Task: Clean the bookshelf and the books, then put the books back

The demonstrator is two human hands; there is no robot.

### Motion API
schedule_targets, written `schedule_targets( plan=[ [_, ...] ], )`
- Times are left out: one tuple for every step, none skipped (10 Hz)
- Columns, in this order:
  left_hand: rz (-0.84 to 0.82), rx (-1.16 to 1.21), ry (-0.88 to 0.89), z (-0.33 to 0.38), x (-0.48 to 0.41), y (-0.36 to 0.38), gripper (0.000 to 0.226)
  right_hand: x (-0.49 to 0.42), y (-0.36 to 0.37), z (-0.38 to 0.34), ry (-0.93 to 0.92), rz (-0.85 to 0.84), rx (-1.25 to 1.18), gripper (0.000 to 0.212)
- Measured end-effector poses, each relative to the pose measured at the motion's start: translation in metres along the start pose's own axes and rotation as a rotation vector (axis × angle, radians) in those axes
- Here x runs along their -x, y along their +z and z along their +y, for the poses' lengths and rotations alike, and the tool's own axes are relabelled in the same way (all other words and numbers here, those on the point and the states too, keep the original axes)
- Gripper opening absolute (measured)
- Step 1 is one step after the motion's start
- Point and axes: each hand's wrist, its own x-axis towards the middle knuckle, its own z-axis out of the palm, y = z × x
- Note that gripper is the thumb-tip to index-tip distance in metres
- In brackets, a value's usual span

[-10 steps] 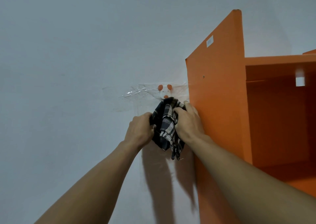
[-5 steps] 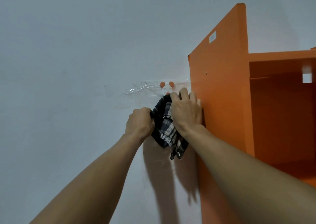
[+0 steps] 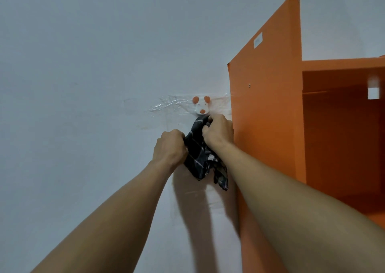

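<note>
hands: left hand (image 3: 169,147) and right hand (image 3: 218,131) both curl round dark checked cloth (image 3: 201,158) | cloth: bunched against wall (image 3: 83,64), just under pig-faced hook (image 3: 201,105) | orange bookshelf (image 3: 268,106): right of hands, compartment open

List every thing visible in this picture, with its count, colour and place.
wall: one, pale grey, behind everything
hook: one, white with orange spots, on the wall left of the bookshelf
tape: one patch, clear, on the wall around the hook
bookshelf: one, orange, at the right
label: one, white, high on the bookshelf's outer side
cloth: one, dark checked, just below the hook
left hand: one, grips the cloth's left part
right hand: one, grips the cloth's top, near the hook
</note>
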Motion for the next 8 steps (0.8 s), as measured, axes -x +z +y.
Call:
schedule_targets(
  plan=[
    [-0.030, -0.013, -0.007, 0.000, 0.008, 0.005, 0.014, 0.000, -0.005, 0.006, 0.088, -0.067, -0.060, 0.023],
    [-0.053, -0.029, -0.012, -0.001, 0.013, 0.003, 0.013, 0.005, -0.011, 0.004, 0.072, -0.117, -0.036, 0.027],
    [-0.055, -0.029, -0.043, 0.000, 0.017, -0.003, 0.021, 0.012, -0.013, -0.001, 0.032, -0.125, -0.022, 0.040],
    [-0.052, -0.028, -0.086, 0.008, 0.023, -0.009, 0.036, 0.017, -0.019, -0.007, 0.020, -0.102, -0.002, 0.049],
    [-0.030, -0.064, -0.109, 0.016, 0.029, -0.017, 0.048, 0.020, -0.027, -0.009, 0.015, -0.114, 0.022, 0.049],
    [-0.008, -0.100, -0.134, 0.026, 0.039, -0.029, 0.056, 0.028, -0.039, -0.013, -0.015, -0.136, 0.075, 0.047],
    [0.005, -0.166, -0.160, 0.038, 0.054, -0.043, 0.055, 0.037, -0.055, -0.015, -0.091, -0.163, 0.136, 0.050],
    [0.045, -0.236, -0.198, 0.052, 0.075, -0.061, 0.048, 0.054, -0.076, -0.023, -0.173, -0.182, 0.141, 0.056]
  ],
)
